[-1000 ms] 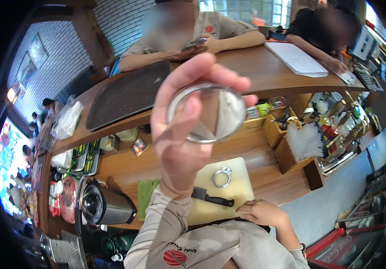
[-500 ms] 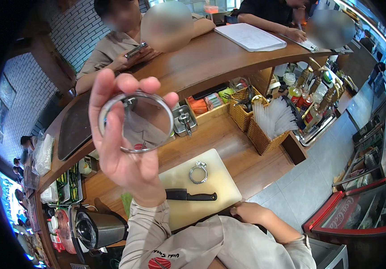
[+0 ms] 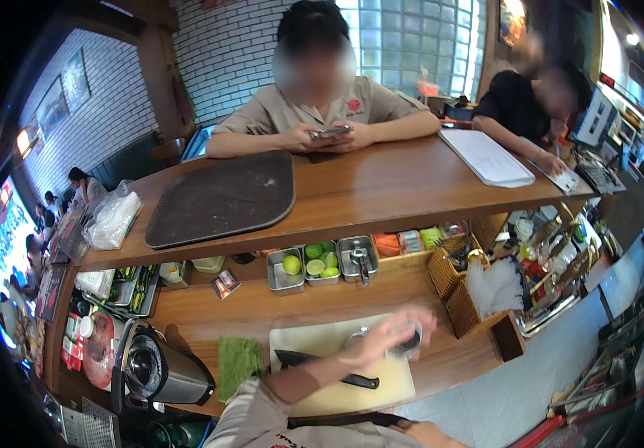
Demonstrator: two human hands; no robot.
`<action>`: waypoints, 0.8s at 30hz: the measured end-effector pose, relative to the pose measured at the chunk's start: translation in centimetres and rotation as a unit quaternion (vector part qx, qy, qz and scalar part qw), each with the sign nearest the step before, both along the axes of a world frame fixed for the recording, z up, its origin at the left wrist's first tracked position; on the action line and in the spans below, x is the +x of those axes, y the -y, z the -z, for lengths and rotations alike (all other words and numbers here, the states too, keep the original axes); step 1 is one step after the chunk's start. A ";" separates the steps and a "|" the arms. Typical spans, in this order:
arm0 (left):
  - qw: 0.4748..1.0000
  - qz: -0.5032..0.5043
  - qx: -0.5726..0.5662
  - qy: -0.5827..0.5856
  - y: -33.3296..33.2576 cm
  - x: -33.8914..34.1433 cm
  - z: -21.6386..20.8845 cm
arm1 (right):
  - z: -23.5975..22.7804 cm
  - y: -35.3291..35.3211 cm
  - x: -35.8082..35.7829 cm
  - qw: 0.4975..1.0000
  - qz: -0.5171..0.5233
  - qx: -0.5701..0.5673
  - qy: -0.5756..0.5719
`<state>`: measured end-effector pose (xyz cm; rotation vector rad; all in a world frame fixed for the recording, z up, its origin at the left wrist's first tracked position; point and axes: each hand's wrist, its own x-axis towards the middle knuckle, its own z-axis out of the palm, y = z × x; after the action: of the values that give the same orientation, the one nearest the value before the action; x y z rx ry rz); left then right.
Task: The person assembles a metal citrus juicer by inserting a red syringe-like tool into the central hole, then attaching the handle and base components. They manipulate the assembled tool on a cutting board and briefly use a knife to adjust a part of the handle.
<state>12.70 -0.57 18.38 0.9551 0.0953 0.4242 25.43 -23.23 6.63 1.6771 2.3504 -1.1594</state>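
Blurred by motion, my left hand (image 3: 378,345) reaches over the right part of the white cutting board (image 3: 303,399). Its fingers curl round a round, shiny metal-rimmed piece (image 3: 409,342), whose middle now looks dark. Just left of these fingers, a silver metal ring (image 3: 355,336) lies on the board, partly hidden. A knife with a dark blade and black handle (image 3: 361,381) lies across the board under my left forearm. Only a bit of my right hand (image 3: 424,434) shows at the lower edge, beside the board's near side; its fingers are out of sight.
A green cloth (image 3: 240,366) lies left of the board, beside a metal appliance (image 3: 169,366). Metal bins hold limes (image 3: 323,261) and a squeezer (image 3: 361,261). Wicker baskets (image 3: 479,317) stand right. A dark tray (image 3: 225,198) rests on the raised counter, where two people lean.
My left hand has lowered the round shiny piece from up close to above the board's right side, turning it. The view has shifted, showing more of the counter and the limes.
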 end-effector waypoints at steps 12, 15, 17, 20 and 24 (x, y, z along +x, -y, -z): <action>0.985 -0.017 0.063 -0.160 9.9 -10.7 19.5 | 4.9 -1.3 -4.8 0.953 -0.001 -0.219 0.209; 0.958 0.138 -0.081 -0.239 12.2 -10.8 20.5 | 6.6 -0.7 -6.5 0.917 -0.050 -0.278 0.282; 0.966 0.146 0.004 -0.215 12.6 -10.7 21.3 | 7.9 -0.8 -7.9 0.890 -0.085 -0.322 0.311; 0.969 0.119 0.060 -0.209 13.0 -10.1 23.3 | 9.0 -1.7 -9.4 0.871 -0.113 -0.358 0.317; 0.966 0.147 0.125 -0.171 13.4 -8.4 27.8 | 7.7 -1.4 -8.8 0.932 -0.154 -0.227 0.235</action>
<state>4.28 -14.02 -9.45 1.2645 0.2123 -0.0087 16.67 -21.88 -1.08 1.2064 1.7923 -0.9991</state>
